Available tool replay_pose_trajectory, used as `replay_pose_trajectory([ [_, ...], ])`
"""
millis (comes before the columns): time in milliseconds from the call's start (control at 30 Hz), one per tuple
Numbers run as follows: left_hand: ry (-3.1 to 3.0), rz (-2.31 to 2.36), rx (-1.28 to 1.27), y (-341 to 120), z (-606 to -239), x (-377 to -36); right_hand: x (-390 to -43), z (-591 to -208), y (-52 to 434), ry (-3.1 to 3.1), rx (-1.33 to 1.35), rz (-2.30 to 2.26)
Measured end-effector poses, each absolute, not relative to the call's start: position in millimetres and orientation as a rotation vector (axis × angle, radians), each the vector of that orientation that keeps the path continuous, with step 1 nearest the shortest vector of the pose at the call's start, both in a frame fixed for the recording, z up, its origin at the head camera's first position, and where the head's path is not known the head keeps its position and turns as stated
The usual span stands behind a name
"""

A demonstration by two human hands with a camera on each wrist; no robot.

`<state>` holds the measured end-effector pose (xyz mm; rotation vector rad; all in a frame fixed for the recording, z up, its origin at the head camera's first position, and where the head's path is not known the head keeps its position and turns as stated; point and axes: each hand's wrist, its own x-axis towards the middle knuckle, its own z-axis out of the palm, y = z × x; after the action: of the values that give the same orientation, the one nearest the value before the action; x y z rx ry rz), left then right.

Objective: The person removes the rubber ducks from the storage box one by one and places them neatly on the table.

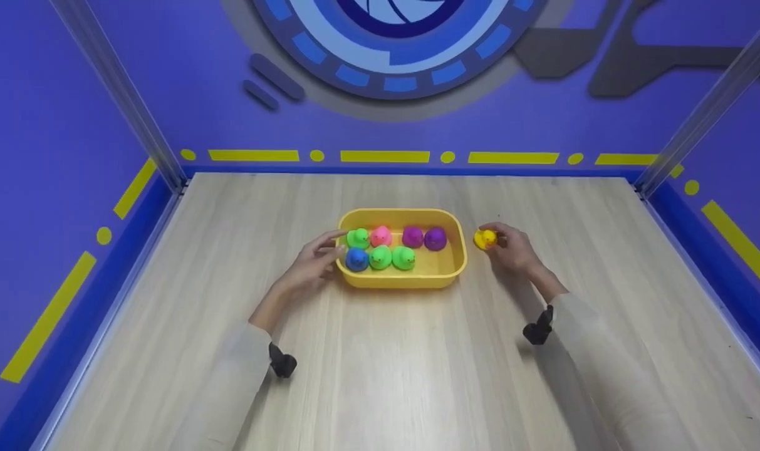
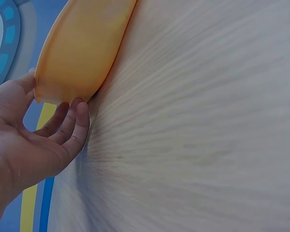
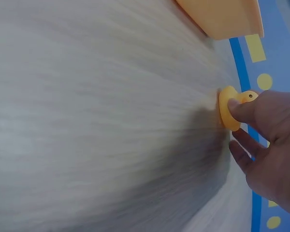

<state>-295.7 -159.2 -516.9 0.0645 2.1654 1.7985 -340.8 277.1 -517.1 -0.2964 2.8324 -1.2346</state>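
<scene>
A yellow plastic bin (image 1: 400,282) stands on the wooden table with several small rubber ducks inside. In its left half are a pink duck (image 1: 381,237), a blue duck (image 1: 357,259) and three green ones; two purple ducks (image 1: 435,238) sit toward the right. My left hand (image 1: 317,258) holds the bin's left end, thumb at the rim and curled fingers against the end wall (image 2: 72,63). Just right of the bin, my right hand (image 1: 511,247) pinches a yellow rubber duck (image 3: 227,108) between thumb and fingers, at the tabletop.
The pale wooden table (image 1: 367,376) runs back to a blue-purple printed wall (image 1: 392,134) with yellow dashes. Similar side panels and metal corner posts (image 1: 113,88) enclose it left and right. A small black device (image 1: 282,362) is strapped at each wrist.
</scene>
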Motion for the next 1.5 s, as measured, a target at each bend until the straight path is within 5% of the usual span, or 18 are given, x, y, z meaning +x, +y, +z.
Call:
replay_pose_trajectory([
  [700,2.182,1.805,0.1,-156,-521,-289,-334,-521,276,2.788,-0.351,-1.144],
  [1500,2.334,1.629,0.275,-167,-503,-301,-306,-464,293,2.854,-0.674,-1.086],
])
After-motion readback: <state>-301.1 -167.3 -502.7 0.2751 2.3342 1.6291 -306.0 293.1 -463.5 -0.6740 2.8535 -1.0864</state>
